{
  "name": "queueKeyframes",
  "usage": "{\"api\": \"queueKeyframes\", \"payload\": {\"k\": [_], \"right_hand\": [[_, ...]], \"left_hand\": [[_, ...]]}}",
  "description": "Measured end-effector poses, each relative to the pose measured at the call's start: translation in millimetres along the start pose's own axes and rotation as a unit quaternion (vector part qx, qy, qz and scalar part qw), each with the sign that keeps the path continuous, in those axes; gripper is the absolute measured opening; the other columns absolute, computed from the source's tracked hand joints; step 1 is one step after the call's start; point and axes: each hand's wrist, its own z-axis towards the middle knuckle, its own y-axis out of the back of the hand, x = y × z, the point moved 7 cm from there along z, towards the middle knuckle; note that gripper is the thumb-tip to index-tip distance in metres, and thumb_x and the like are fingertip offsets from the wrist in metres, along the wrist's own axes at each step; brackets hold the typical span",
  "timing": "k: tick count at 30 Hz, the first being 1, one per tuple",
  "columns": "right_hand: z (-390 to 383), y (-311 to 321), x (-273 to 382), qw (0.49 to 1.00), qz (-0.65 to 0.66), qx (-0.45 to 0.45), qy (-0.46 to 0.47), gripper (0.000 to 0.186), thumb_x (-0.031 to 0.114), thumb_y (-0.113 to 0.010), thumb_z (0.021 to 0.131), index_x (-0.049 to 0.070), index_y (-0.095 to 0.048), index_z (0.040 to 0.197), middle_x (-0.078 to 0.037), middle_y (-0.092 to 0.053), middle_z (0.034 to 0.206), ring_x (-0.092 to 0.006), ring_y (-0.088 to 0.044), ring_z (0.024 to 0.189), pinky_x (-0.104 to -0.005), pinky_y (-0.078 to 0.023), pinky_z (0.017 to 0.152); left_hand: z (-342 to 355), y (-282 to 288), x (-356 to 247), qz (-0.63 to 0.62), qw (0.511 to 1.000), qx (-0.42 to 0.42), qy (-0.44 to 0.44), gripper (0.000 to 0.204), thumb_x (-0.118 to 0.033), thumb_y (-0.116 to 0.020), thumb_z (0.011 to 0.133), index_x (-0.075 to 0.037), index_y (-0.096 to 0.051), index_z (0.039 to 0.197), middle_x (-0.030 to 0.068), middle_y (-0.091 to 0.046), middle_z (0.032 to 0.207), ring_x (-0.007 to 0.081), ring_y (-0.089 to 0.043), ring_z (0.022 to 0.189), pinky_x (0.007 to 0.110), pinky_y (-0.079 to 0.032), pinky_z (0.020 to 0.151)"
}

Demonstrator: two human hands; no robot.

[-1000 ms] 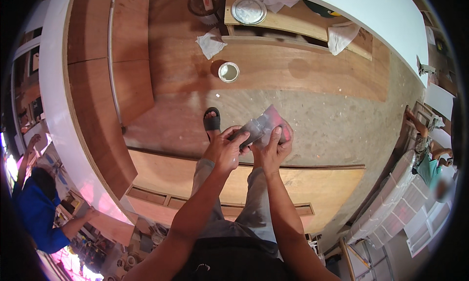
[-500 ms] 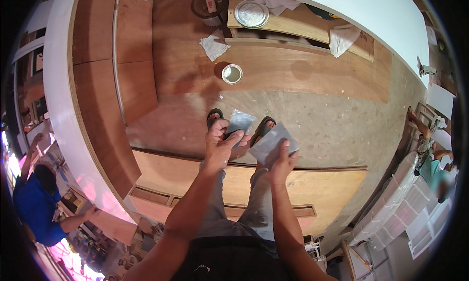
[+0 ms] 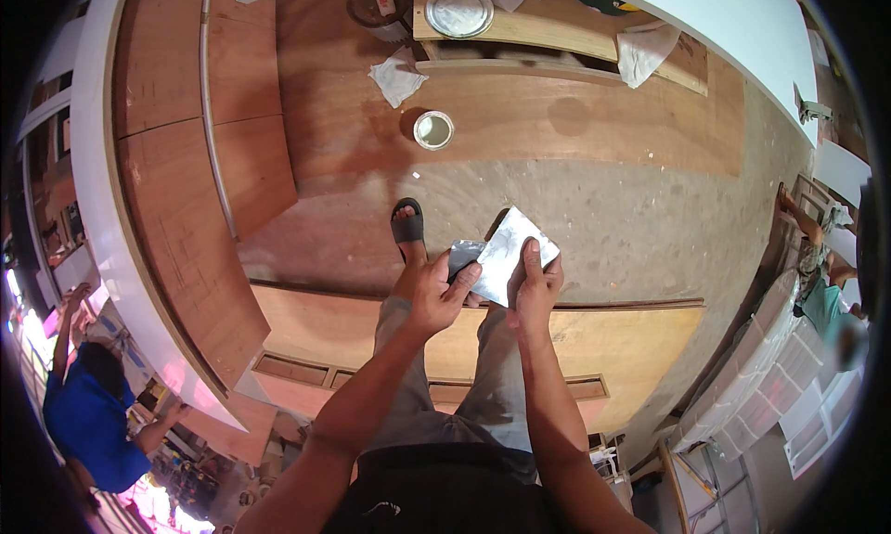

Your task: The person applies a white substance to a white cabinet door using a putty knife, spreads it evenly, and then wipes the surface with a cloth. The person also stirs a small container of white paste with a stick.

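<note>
My left hand [image 3: 436,295] grips a small grey metal spreader plate [image 3: 463,254], thumb on top and fingers beneath. In my right hand [image 3: 535,291] is a larger, squarish metal spreader plate [image 3: 506,256], tilted, its face shining with pale smears. The two plates meet in front of me, the larger one's left edge touching or overlapping the smaller one; contact is hard to tell. Beyond my hands an open round can [image 3: 433,130] with pale content stands on a brown wooden panel [image 3: 640,130].
A smeared round lid [image 3: 458,12] rests on a wooden frame [image 3: 566,38]. White cloths [image 3: 397,77] lie nearby. White-edged panels [image 3: 102,200] rise at left, and a wooden board [image 3: 631,344] lies by my legs. A person in blue [image 3: 88,409] is at left, another person [image 3: 826,297] at right.
Both hands have come closer together, bringing the plates to each other. The larger plate has turned and now catches the light. My view has shifted slightly.
</note>
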Motion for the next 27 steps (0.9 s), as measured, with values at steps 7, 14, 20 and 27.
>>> {"api": "queueKeyframes", "payload": {"k": [7,14,20,27], "right_hand": [[13,2,1,0.998,0.002,0.060,-0.012,0.032,0.015,-0.064,0.099,-0.007,-0.056,0.120,-0.010,-0.062,0.122,-0.0114,-0.055,0.111,-0.0250,-0.041,0.100],[13,-1,7,0.995,-0.077,0.057,0.023,0.022,0.022,-0.066,0.099,0.002,-0.060,0.105,-0.002,-0.065,0.095,-0.0071,-0.056,0.086,-0.0228,-0.045,0.078],[18,22,1,0.995,0.088,0.001,0.039,0.023,0.019,-0.061,0.102,-0.001,-0.059,0.113,-0.007,-0.065,0.109,-0.0117,-0.059,0.098,-0.0276,-0.048,0.089],[15,11,7,0.994,0.105,-0.029,0.031,0.017,0.019,-0.060,0.102,0.003,-0.057,0.107,-0.004,-0.064,0.102,-0.0095,-0.058,0.092,-0.0259,-0.048,0.083]], "left_hand": [[16,1,3,0.256,0.953,0.160,-0.009,0.040,-0.036,-0.050,0.103,0.003,-0.061,0.101,0.0168,-0.067,0.078,0.0293,-0.067,0.072,0.040,-0.049,0.065],[33,-1,-11,0.431,0.862,0.262,-0.052,0.048,-0.043,-0.047,0.103,0.003,-0.060,0.102,0.0252,-0.065,0.085,0.0438,-0.064,0.084,0.049,-0.049,0.075],[40,16,-16,0.386,0.916,0.101,-0.035,0.041,-0.036,-0.049,0.104,0.002,-0.063,0.101,0.0199,-0.065,0.090,0.0372,-0.063,0.087,0.044,-0.049,0.078],[23,12,23,-0.009,0.996,-0.088,0.025,0.019,-0.019,-0.059,0.101,0.000,-0.056,0.100,-0.0005,-0.054,0.075,0.0072,-0.049,0.075,0.027,-0.043,0.066]]}}
